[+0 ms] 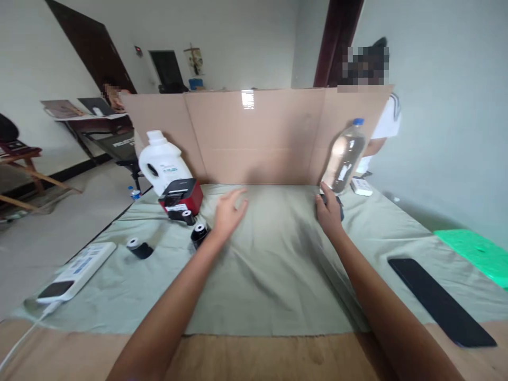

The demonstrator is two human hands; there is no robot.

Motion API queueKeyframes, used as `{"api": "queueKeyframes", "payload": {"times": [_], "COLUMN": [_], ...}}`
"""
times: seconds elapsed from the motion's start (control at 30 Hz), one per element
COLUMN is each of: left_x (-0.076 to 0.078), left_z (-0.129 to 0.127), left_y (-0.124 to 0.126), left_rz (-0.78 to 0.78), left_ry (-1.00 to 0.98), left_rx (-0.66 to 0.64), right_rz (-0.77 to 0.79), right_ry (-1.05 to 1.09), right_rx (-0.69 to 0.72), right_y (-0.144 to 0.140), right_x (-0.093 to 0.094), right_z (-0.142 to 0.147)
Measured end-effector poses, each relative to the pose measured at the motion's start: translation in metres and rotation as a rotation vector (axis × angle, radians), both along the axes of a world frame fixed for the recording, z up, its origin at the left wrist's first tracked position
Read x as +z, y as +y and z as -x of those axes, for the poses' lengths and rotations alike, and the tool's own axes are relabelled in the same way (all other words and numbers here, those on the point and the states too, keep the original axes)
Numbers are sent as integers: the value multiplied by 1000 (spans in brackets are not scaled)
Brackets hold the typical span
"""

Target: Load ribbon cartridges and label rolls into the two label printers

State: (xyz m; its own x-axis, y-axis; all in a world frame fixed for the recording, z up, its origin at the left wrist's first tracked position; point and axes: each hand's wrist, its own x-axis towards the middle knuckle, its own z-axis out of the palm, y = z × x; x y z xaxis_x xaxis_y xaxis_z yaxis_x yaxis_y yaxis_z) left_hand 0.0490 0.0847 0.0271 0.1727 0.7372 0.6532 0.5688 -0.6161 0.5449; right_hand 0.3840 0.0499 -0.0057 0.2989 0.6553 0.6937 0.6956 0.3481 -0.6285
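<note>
Bare wood of the table (246, 360) ran along the near edge, and our forearms crossed it onto the grey-green cloth (270, 275), whose wide middle lay open for moving.

At the far left a white power strip (77, 271) sat on the cloth's edge. Beyond it lay three black rolls: one (138, 247) alone, another (188, 216) against a red and black label printer (181, 197), and the third (199, 233) just beside our left hand (228, 214), which hovered loose with fingers spread and held nothing. A white detergent jug (162, 161) stood behind the printer; we could not read its label.

Our right hand (328, 211) rested on a small dark object (339, 207), though whether it gripped we could not tell. A clear water bottle (344, 156) leaned just behind it against the cardboard screen (254, 137). A black phone (440, 301) lay near the right edge, beside a green sheet (474, 254).
</note>
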Motion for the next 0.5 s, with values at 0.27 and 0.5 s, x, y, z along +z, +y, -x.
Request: {"api": "queueKeyframes", "payload": {"times": [0.27,0.5], "left_x": [-17,-53], "left_z": [207,210], "left_y": [81,103], "left_rz": [249,375], "left_ry": [-945,-1115], "left_rx": [552,422], "right_rz": [310,544], "right_ry": [155,321], "right_rx": [630,858], "right_y": [79,154], "right_x": [-3,-29], "right_z": [250,380]}}
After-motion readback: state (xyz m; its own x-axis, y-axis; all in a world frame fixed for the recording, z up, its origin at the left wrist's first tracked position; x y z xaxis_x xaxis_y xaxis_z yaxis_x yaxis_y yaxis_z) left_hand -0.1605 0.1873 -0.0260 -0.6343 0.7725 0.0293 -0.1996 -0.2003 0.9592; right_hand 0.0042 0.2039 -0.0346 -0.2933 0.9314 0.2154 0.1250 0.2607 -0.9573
